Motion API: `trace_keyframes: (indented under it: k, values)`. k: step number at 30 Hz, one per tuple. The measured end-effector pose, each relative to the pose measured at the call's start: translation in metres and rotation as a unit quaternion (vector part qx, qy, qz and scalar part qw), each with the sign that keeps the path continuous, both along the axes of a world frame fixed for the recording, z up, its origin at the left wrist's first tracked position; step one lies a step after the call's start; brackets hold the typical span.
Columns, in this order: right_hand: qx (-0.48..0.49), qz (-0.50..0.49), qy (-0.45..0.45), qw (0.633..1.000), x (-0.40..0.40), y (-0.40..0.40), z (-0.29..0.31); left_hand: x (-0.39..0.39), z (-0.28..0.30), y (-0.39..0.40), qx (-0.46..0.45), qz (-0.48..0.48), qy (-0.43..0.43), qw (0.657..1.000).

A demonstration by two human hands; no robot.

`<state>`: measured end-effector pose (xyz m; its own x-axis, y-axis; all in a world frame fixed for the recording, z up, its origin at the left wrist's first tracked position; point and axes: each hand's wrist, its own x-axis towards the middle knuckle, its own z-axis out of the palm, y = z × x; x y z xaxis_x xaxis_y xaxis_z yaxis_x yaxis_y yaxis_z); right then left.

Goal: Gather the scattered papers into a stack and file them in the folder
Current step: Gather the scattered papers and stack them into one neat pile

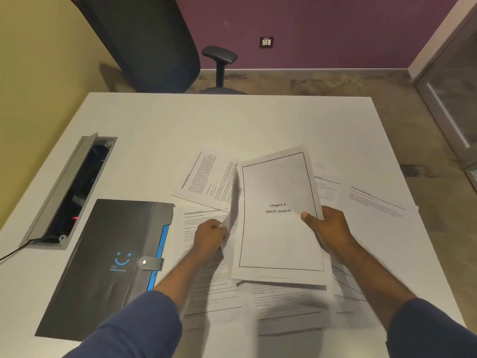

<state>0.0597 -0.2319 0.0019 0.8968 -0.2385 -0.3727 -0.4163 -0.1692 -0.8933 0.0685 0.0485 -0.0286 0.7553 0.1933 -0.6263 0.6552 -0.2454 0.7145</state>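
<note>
A small stack of papers (pixel 278 236), topped by a bordered page reading "Chapter 4 SWOT Analysis", is lifted above the white table (pixel 154 120). My right hand (pixel 327 228) grips its right edge, thumb on top. My left hand (pixel 210 235) pinches the edge of a blurred sheet (pixel 233 200) that stands tilted against the stack's left side. Several printed pages (pixel 206 177) lie scattered flat on the table around and under the stack. The black folder (pixel 103 267) with a blue edge and snap strap lies closed at the left.
An open grey cable tray (pixel 69 189) is sunk into the table at the far left, with a cable leading off. A black office chair (pixel 154 42) stands behind the table's far edge. More loose pages (pixel 374 200) reach toward the right edge.
</note>
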Motion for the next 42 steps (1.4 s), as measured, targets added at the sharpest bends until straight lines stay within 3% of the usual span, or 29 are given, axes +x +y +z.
trace_keyframes:
  k: [6, 12, 16, 21, 28, 30, 32, 38, 42]
  values:
    - [0.098, 0.0, 0.033, 0.995, -0.02, 0.017, -0.003, -0.033, 0.014, 0.024, -0.055, -0.012, 0.042, 0.998]
    - [0.16, 0.021, 0.07, 0.984, -0.05, 0.03, -0.014, -0.067, 0.027, 0.03, -0.158, 0.003, 0.011, 0.987]
    - [0.18, 0.049, 0.051, 0.981, -0.06, 0.03, -0.01, -0.079, 0.043, 0.03, -0.186, -0.005, 0.036, 0.982]
    - [0.193, 0.052, 0.012, 0.98, -0.068, 0.029, 0.001, -0.076, 0.064, 0.032, -0.299, 0.079, 0.047, 0.95]
    - [0.221, 0.105, -0.033, 0.969, -0.07, 0.03, 0.03, -0.078, 0.095, 0.001, -0.214, -0.044, -0.059, 0.974]
    - [0.169, 0.103, -0.058, 0.979, -0.071, 0.029, 0.041, -0.079, 0.101, -0.003, -0.189, -0.074, -0.086, 0.975]
    - [0.09, 0.095, -0.104, 0.986, -0.073, 0.025, 0.049, -0.081, 0.104, -0.005, -0.176, -0.084, -0.123, 0.973]
    - [0.067, 0.031, -0.199, 0.977, -0.096, 0.017, 0.05, -0.095, 0.095, -0.007, -0.091, -0.05, -0.235, 0.966]
    - [0.066, 0.015, -0.106, 0.992, -0.121, 0.016, 0.019, -0.123, 0.066, -0.023, -0.087, -0.048, -0.192, 0.976]
